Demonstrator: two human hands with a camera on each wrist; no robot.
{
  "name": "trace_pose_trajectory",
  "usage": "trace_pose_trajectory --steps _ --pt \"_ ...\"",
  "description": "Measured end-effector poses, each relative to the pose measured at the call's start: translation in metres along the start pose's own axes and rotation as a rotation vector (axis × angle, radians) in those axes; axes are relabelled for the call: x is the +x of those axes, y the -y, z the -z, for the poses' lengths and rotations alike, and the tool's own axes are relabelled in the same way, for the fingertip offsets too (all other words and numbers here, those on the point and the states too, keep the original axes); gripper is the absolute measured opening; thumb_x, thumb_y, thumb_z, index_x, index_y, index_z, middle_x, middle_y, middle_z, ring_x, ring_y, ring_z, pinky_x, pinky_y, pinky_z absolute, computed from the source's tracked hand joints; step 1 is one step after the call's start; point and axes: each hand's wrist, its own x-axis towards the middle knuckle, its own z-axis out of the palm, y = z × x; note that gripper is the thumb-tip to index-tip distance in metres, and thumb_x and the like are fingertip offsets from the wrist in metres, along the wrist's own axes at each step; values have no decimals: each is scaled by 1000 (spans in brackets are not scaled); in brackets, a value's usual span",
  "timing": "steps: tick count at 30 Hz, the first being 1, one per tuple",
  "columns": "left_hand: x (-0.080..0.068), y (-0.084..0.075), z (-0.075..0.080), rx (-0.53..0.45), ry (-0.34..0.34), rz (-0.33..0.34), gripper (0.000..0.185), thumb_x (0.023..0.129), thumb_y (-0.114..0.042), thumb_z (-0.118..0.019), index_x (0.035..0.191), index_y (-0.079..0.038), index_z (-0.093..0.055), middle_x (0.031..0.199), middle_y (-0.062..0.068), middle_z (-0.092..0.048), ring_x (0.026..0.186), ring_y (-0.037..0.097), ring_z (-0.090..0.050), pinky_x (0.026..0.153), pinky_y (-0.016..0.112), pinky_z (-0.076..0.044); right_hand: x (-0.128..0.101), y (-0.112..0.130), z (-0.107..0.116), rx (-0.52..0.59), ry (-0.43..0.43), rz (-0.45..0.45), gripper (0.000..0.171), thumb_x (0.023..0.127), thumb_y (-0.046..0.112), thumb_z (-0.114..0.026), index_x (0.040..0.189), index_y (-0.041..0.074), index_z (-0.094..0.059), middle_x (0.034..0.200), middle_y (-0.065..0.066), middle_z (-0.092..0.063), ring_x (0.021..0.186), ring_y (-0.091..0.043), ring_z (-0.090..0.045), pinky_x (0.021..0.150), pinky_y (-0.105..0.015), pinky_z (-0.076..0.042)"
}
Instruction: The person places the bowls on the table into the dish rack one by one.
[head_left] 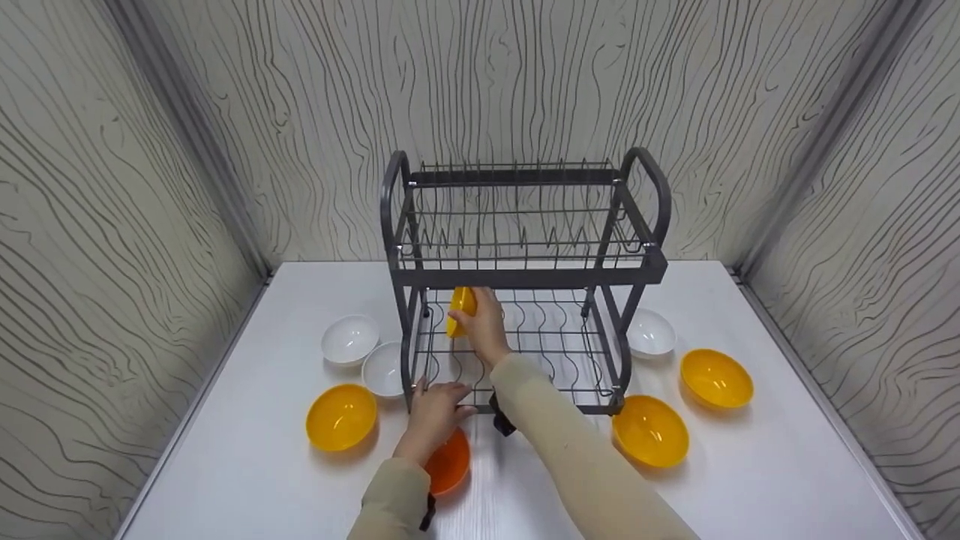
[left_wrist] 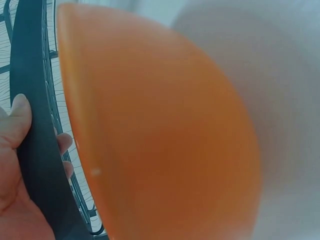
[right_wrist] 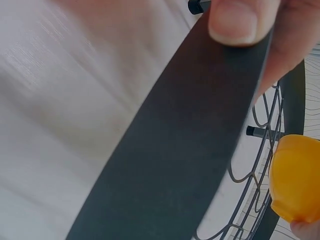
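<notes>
A dark two-tier dish rack [head_left: 529, 278] stands in the middle of the table. Reaching under its upper tier, my right hand [head_left: 486, 326] holds a small yellow bowl [head_left: 459, 313] turned on its side, over the left part of the lower wire tier. In the right wrist view that bowl [right_wrist: 294, 175] shows beyond the wires, a fingertip against it. My left hand [head_left: 435, 418] grips the rack's lower front bar [left_wrist: 32, 125], thumb on the near side and fingertips behind. Just below that hand is an orange bowl [head_left: 450, 465], partly hidden by the wrist; it looms large in the left wrist view.
Left of the rack are two white bowls [head_left: 350, 340] and a yellow bowl [head_left: 341, 418]. On the right side sit a white bowl [head_left: 651, 334] and two yellow bowls [head_left: 651, 431], one close to the rack's front corner. Patterned walls [head_left: 480, 90] enclose the table.
</notes>
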Motion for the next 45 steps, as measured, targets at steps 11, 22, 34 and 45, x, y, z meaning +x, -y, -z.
trace_pose_trajectory --steps 11,22,34,45 --pt "-2 1 1 1 -45 -36 40 84 -33 -64 120 -17 -62 119 3 -65 114 25 -56 109 59 -24 2 2 -5 -114 -1 43 58 84 16 -66 136 18 -40 129 -9 -46 120 -26 -46 99 -38 -45" --pt "-2 0 -1 -45 -17 -26 40 85 -34 -63 120 -17 -62 120 3 -64 116 25 -55 108 57 -25 1 -1 -8 -105 -17 110 65 84 13 -67 139 23 -34 130 -9 -46 121 -25 -45 103 -38 -41" --pt "-2 1 -1 1 -47 -48 38 84 -34 -64 118 -18 -63 117 1 -66 112 24 -58 104 57 -31 5 1 -13 -172 50 129 78 85 19 -66 145 35 -20 137 -4 -38 128 -23 -36 107 -37 -37" --pt "-3 1 -2 -6 -83 -65 35 83 -35 -63 114 -18 -66 116 0 -66 110 24 -58 102 57 -32 9 2 -18 -199 50 109 75 85 21 -66 145 29 -22 136 -6 -38 129 -25 -35 107 -39 -37"
